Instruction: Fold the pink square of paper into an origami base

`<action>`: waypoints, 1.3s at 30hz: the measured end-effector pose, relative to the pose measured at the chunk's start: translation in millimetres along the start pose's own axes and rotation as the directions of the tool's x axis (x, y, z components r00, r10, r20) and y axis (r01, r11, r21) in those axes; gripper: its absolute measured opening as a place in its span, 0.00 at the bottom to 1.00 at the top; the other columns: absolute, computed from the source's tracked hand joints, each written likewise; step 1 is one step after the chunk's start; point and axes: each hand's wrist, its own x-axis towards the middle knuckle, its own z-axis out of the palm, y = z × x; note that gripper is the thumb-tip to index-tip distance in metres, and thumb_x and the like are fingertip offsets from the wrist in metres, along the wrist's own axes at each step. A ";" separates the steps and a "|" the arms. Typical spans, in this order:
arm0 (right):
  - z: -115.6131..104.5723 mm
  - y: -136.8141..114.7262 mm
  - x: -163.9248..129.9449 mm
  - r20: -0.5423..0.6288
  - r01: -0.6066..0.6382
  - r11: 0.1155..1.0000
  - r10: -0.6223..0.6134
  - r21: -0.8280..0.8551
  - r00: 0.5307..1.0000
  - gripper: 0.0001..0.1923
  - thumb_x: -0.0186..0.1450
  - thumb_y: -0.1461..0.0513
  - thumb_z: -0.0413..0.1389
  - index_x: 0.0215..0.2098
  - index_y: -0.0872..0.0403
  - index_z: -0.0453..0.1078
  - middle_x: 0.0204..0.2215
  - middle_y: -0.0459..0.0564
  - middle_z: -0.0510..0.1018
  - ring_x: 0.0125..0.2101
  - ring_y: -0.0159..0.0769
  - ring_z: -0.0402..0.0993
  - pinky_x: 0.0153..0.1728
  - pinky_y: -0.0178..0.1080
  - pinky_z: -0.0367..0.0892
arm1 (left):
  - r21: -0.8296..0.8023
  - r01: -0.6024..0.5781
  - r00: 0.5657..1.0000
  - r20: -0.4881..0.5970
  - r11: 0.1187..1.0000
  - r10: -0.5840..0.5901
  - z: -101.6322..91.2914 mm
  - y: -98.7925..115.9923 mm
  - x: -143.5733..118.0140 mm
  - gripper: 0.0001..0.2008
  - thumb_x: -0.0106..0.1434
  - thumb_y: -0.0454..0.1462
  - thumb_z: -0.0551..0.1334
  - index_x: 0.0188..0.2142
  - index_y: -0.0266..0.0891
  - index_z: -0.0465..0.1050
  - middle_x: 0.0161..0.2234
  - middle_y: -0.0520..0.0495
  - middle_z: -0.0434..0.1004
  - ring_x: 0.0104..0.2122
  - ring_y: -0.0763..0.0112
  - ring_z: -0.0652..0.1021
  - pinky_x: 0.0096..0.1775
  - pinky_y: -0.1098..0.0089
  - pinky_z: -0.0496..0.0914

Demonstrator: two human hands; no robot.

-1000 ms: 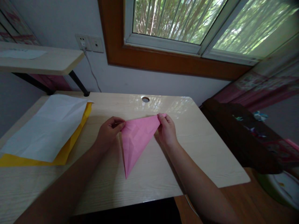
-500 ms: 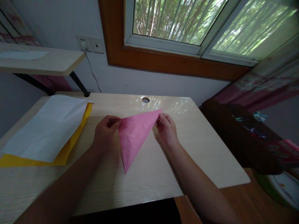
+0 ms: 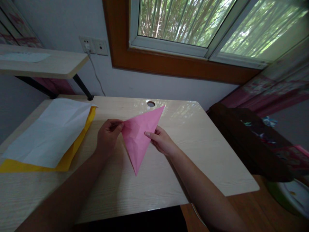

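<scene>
Head camera looks down at a pale wooden counter [image 3: 169, 180] with a pink paper [image 3: 140, 135] folded into a long triangle. That pink paper is the landmark for everything else.

2 hands are on it. At its left corner is the left hand [image 3: 107, 137], and its fingers [image 3: 117, 126] are pressed together, pinching that corner. On its right edge, about halfway down, is the right hand [image 3: 163, 141]. 1 finger of that hand lies flat on top of the pink paper near the middle, and the other fingers are tucked beside and under the edge. You cannot tell if they pinch the paper or only rest on it.

1 point of the pink paper sticks up and away from the hands, past the fingers, toward a small round hole [image 3: 151, 103] in the counter. The other long point goes down toward the person, below both hands, and looks close to the counter.

Well to the left of the pink paper lies a white sheet [image 3: 48, 132] on top of a yellow sheet [image 3: 65, 161]. Far behind the pink paper is a window [image 3: 183, 22] with green trees outside. To its right, off the counter, is something dark brown [image 3: 251, 141].
</scene>
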 end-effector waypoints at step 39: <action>-5.5 -14.3 -1.6 -0.196 0.220 0.972 -0.232 -0.082 0.953 0.25 0.50 0.58 0.75 0.44 0.46 0.75 0.38 0.44 0.84 0.36 0.34 0.80 0.39 0.38 0.75 | -0.050 -0.121 0.992 0.037 0.991 0.123 4.1 7.1 -9.3 0.14 0.58 0.43 0.73 0.41 0.42 0.77 0.37 0.49 0.79 0.37 0.69 0.79 0.43 0.67 0.75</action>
